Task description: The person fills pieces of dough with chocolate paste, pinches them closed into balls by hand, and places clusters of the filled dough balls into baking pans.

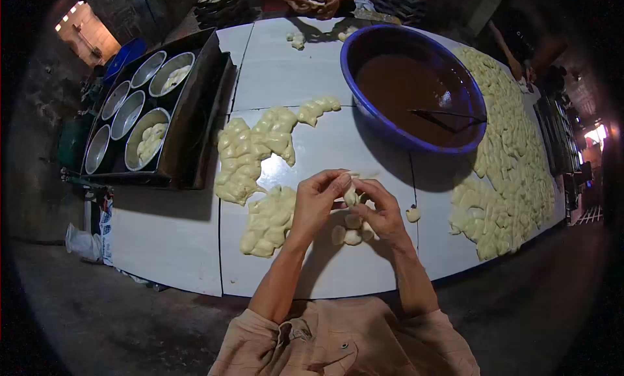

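My left hand (320, 200) and my right hand (379, 210) meet over the white table, both closed on one small piece of pale dough (351, 192). Just below them lies a little cluster of dough balls (352, 236). To the left of my hands spread joined dough pieces (268, 221), with a larger patch (240, 158) behind them. A single small dough piece with a dark spot (413, 214) rests to the right of my right hand. Beyond it stands a blue basin (364, 106) of brown filling with a dark utensil in it.
A black tray (188, 116) with several round metal tins (127, 114) stands at the left, some holding dough. Many dough pieces (510, 161) cover the right side. Across the table are a co-worker's hands (315, 2); another person (520, 64) is at the upper right.
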A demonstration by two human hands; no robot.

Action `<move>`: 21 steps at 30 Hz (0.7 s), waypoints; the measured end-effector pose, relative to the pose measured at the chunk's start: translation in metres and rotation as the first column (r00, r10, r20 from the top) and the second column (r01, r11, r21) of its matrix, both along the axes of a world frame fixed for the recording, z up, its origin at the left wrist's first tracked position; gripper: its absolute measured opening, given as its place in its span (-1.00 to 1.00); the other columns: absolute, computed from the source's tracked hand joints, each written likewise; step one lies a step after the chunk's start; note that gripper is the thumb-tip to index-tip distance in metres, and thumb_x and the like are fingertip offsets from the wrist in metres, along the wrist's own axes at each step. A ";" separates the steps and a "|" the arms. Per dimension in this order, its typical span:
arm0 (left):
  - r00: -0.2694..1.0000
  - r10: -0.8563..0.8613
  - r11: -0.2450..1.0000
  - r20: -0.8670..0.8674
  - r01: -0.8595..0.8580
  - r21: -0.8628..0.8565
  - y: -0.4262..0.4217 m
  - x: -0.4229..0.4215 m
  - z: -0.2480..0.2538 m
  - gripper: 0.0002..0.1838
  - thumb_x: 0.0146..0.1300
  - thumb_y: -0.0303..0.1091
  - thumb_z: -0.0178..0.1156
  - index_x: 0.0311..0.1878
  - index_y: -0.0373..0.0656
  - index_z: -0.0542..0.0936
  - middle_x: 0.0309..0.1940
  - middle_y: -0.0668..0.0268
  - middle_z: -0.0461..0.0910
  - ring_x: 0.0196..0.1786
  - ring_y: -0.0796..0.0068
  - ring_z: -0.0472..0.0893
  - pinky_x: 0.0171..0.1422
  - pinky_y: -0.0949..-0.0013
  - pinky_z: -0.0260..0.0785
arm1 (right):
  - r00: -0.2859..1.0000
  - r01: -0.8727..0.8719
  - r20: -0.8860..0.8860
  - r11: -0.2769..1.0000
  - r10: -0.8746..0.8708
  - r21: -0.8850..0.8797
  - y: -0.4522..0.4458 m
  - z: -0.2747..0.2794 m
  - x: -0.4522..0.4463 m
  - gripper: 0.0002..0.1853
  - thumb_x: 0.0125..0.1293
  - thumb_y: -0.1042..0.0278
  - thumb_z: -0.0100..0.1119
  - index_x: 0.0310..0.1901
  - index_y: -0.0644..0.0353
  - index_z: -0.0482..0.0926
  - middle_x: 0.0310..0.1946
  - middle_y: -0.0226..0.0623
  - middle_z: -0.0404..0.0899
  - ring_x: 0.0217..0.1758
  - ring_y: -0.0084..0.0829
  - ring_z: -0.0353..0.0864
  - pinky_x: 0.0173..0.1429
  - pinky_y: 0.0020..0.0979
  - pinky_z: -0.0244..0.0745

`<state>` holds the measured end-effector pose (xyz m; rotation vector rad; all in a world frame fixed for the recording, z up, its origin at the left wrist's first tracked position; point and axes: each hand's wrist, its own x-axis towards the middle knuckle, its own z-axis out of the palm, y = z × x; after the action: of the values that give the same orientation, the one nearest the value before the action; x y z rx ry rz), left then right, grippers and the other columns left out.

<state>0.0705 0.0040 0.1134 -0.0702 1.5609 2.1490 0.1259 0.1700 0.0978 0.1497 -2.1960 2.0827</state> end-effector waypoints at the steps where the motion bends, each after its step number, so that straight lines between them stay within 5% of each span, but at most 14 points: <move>1: 1.000 0.001 0.999 -0.004 -0.001 0.040 0.001 0.004 -0.001 -0.63 0.36 -0.21 0.37 0.11 -0.26 0.66 -0.07 0.23 0.72 -0.08 0.46 0.71 -0.06 0.32 0.68 | 0.999 0.015 -0.049 0.996 -0.010 0.090 0.001 0.000 0.001 -0.69 0.41 0.39 0.29 0.15 0.16 0.68 0.06 -0.29 0.62 0.12 -0.42 0.57 0.20 -0.41 0.47; 5: 0.996 -0.066 0.996 -0.056 0.069 0.056 0.001 0.011 0.002 -0.68 0.34 -0.32 0.39 0.08 -0.27 0.67 -0.09 0.27 0.72 -0.12 0.52 0.71 -0.08 0.45 0.65 | 0.966 0.118 -0.236 0.993 -0.107 0.031 0.000 -0.012 -0.005 -0.85 0.34 0.39 0.38 -0.10 0.18 0.69 -0.05 -0.32 0.59 0.03 -0.45 0.56 0.12 -0.34 0.50; 9: 0.985 -0.154 0.982 -0.079 0.162 0.095 -0.006 0.006 -0.014 -0.71 0.36 -0.33 0.35 0.07 -0.26 0.67 -0.08 0.21 0.72 -0.11 0.47 0.71 -0.09 0.39 0.69 | 0.937 0.288 -0.127 0.924 -0.327 -0.250 -0.028 -0.007 0.004 -0.75 0.37 0.40 0.36 0.01 0.16 0.54 0.04 -0.28 0.51 0.01 -0.48 0.53 0.12 -0.35 0.50; 13: 0.977 -0.203 0.975 -0.067 0.208 0.082 -0.003 0.018 -0.017 -0.72 0.45 -0.38 0.22 0.14 -0.28 0.65 -0.04 0.25 0.70 -0.08 0.51 0.68 -0.05 0.39 0.68 | 0.828 0.407 -0.471 0.904 -0.303 0.133 -0.016 -0.033 0.000 -0.82 0.38 0.38 0.36 -0.10 0.21 0.57 -0.25 -0.31 0.60 -0.29 -0.52 0.57 -0.19 -0.43 0.51; 17: 0.976 -0.167 0.981 -0.138 0.179 0.074 0.002 0.033 -0.012 -0.71 0.47 -0.35 0.21 0.14 -0.28 0.65 -0.05 0.28 0.68 -0.08 0.52 0.66 -0.01 0.37 0.66 | 0.837 0.443 -0.455 0.865 -0.304 0.237 -0.008 -0.033 0.001 -0.79 0.41 0.27 0.34 -0.21 0.25 0.59 -0.42 -0.36 0.57 -0.48 -0.49 0.52 -0.38 -0.43 0.43; 18: 0.939 -0.220 0.975 -0.264 0.203 -0.092 0.000 0.032 -0.013 -0.67 0.44 -0.26 0.29 0.12 -0.30 0.66 -0.08 0.28 0.70 -0.13 0.56 0.67 -0.03 0.47 0.62 | 0.870 0.393 -0.420 0.878 -0.259 0.274 -0.004 -0.033 0.001 -0.77 0.41 0.25 0.33 -0.22 0.26 0.59 -0.44 -0.38 0.56 -0.50 -0.47 0.51 -0.41 -0.41 0.42; 21: 0.994 -0.103 0.988 -0.045 0.097 -0.123 -0.003 0.027 -0.012 -0.69 0.44 -0.25 0.29 0.05 -0.32 0.68 -0.17 0.30 0.72 -0.19 0.58 0.68 -0.05 0.48 0.60 | 0.957 0.246 -0.233 0.911 -0.173 0.332 -0.004 -0.012 0.009 -0.73 0.40 0.20 0.32 -0.09 0.26 0.63 -0.29 -0.27 0.64 -0.33 -0.37 0.63 -0.23 -0.38 0.54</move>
<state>0.0976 0.0011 0.1013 0.0233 1.6857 1.9934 0.1344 0.1664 0.0859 0.1362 -2.3256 1.4737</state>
